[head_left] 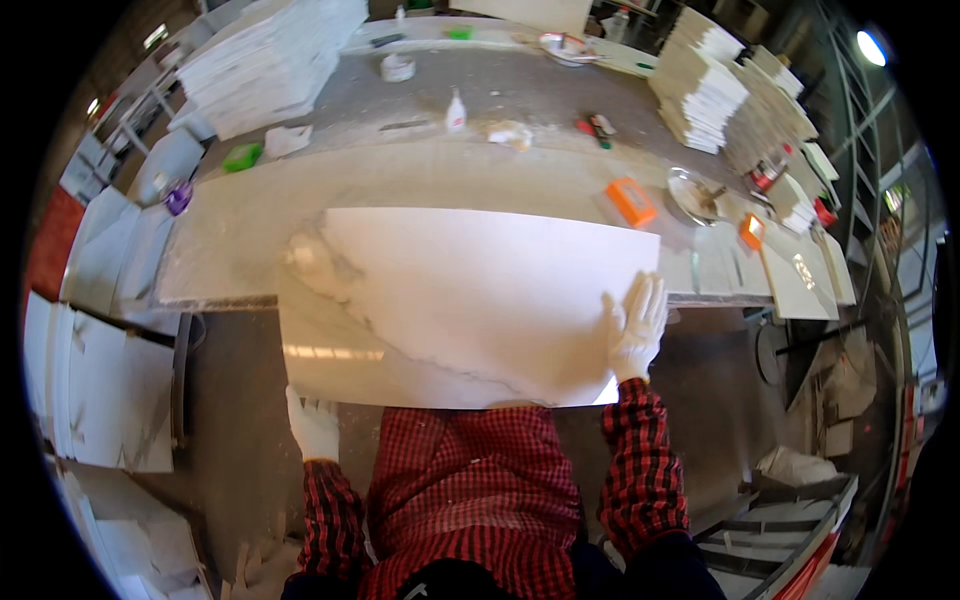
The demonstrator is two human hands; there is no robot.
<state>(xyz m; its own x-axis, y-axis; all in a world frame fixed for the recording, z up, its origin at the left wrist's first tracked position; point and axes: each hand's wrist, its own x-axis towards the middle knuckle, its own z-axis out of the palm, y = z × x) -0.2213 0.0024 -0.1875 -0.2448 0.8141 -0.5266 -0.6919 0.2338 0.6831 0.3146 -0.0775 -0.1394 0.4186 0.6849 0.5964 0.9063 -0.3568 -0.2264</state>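
A large glossy white tile (470, 300) with grey-gold marble veining lies partly on the worktable, its near part jutting over the edge toward my body. My left hand (314, 428), in a white glove, grips the tile's near left corner; its fingertips are hidden beneath the tile. On the tile's right end rests my right hand (637, 325), also gloved, flat with fingers stretched out and pointing away from me.
Tall stacks of white tiles (265, 70) stand at the far left, with more stacks (695, 85) far right. Across the table (400, 170) are a white bottle (456, 112), an orange block (631, 202), a metal bowl (693, 197) and a green block (242, 157). Slabs (110, 380) lean at left.
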